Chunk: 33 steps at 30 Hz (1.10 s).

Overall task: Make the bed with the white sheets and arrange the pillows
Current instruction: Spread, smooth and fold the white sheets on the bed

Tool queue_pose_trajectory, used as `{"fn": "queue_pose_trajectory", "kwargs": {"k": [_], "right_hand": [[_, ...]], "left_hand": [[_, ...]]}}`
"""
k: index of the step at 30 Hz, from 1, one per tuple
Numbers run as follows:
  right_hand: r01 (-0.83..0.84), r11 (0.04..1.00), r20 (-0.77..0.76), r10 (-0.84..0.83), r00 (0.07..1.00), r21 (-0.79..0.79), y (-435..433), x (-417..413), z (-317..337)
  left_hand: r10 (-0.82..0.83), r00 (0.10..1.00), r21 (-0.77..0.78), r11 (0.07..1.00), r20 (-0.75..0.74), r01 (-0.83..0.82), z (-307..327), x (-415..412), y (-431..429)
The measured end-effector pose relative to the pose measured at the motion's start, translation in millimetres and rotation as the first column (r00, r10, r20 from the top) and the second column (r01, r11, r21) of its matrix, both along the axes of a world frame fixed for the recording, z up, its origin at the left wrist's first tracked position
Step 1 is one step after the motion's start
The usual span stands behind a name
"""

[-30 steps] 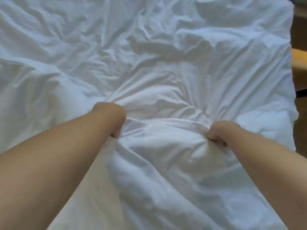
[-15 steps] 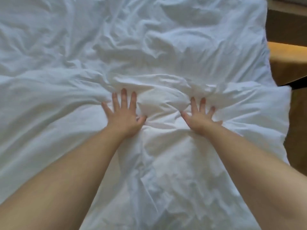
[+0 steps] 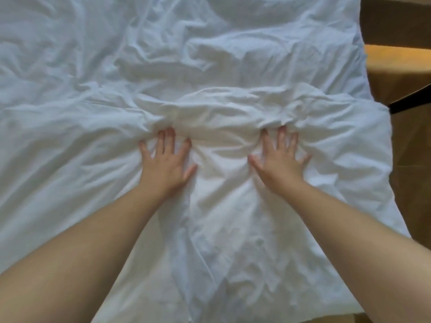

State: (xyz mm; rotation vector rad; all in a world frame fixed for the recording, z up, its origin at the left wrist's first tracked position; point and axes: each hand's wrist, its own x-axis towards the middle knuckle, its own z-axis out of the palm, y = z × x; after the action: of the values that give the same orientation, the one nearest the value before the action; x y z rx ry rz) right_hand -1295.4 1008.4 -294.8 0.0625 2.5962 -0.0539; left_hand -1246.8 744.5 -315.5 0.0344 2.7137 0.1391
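Bed [image 3: 345,29] fills the view, covered in white sheet [image 3: 221,217], creased all over. 1 bunched ridge [image 3: 233,106] runs across the middle. The nearer layer spreads wider on the right, its edge just beside the brown floor [image 3: 412,164].

fig. bedroom, as i read it from my remote station. rumpled white sheets [image 3: 163,54] fill nearly the whole view in soft folds; beside their right edge show a wooden surface [image 3: 396,52], possibly a nightstand, and brown flooring [image 3: 417,187].
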Motion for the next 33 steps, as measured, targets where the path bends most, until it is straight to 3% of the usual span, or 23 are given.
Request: {"fn": "queue_pose_trajectory", "kwargs": {"k": [3,5,7,10,12,15,17,21,26,29,33], "right_hand": [[-0.090,0.995,-0.066,0.087,0.994,-0.044,-32.0,-41.8,2.9],[-0.105,0.988,-0.028,0.103,0.994,-0.112,-54.0,-75.4,5.2],[-0.048,0.982,0.083,0.064,0.994,-0.183,-70.9,-105.5,-0.3],[-0.014,0.991,0.212,0.042,0.976,-0.132,-82.8,-112.8,-27.4],[0.021,0.995,0.177,-0.003,0.984,-0.102,-88.7,-122.9,-43.6],[0.227,0.962,0.144,-0.205,0.968,-0.153,-106.7,-185.2,-34.5],[0.243,0.958,0.177,-0.215,0.960,-0.150,-115.3,-222.7,-33.3],[0.197,0.975,0.259,-0.164,0.952,-0.105,-118.6,-245.4,-64.1],[0.272,0.960,0.349,-0.235,0.907,-0.061,-125.6,-273.0,-88.8],[0.291,0.956,0.426,-0.247,0.870,-0.042,-125.0,-282.5,-96.0],[0.299,0.954,0.476,-0.257,0.841,-0.014,-126.4,-289.1,-101.2]], "left_hand": [[-0.022,0.993,0.053,0.998,-0.117,0.029,4.8,-20.3,-3.3],[-0.018,0.989,0.025,0.999,-0.147,0.022,7.7,-37.3,-10.4],[0.034,0.996,-0.010,0.999,-0.083,-0.035,2.3,-62.6,-19.0],[0.139,0.988,-0.036,0.990,0.061,-0.137,-16.6,-94.8,-26.3],[0.149,0.987,-0.023,0.989,0.065,-0.148,-35.5,-108.4,-27.8],[0.112,0.991,0.001,0.994,0.079,-0.112,-48.5,-133.9,-33.0],[0.052,0.997,0.013,0.999,0.061,-0.053,-47.9,-157.3,-42.7],[0.002,0.997,-0.034,0.999,-0.074,-0.004,-43.4,-250.9,-70.1],[0.154,0.965,-0.029,0.986,-0.211,-0.163,-28.8,-422.8,-72.5],[0.073,0.993,-0.059,0.995,-0.093,-0.079,-15.1,-497.5,-72.1],[0.001,1.000,-0.122,0.993,0.020,0.001,-13.0,-522.6,-63.5]]}}
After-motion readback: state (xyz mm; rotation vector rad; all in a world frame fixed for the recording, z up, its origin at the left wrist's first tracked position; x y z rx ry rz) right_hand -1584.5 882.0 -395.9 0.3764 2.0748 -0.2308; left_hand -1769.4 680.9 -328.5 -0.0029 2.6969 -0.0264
